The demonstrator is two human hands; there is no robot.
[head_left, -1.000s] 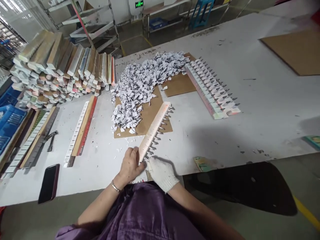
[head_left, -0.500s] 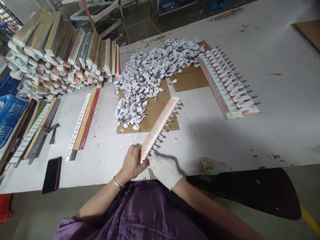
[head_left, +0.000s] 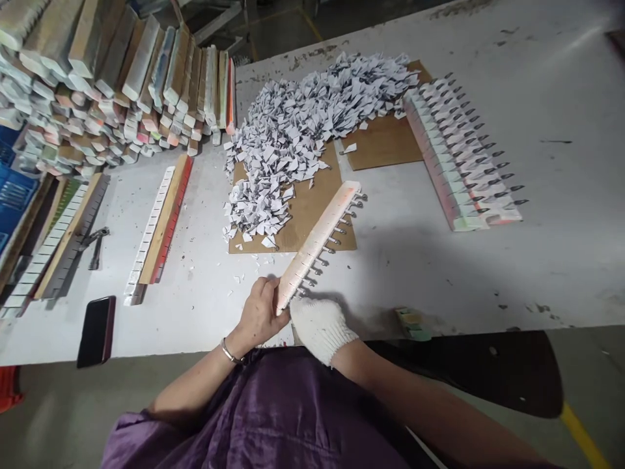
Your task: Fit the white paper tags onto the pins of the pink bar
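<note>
The near end of a strip is gripped between thumb and fingers of the left hand, the strip being slanted over the near edge of the cardboard. Metal pegs are seemingly set along most of its side; whether anything is pinched by the curled, gloved right hand cannot be told. Pegged boards are laid right of the cardboard, unpegged boards left.
</note>
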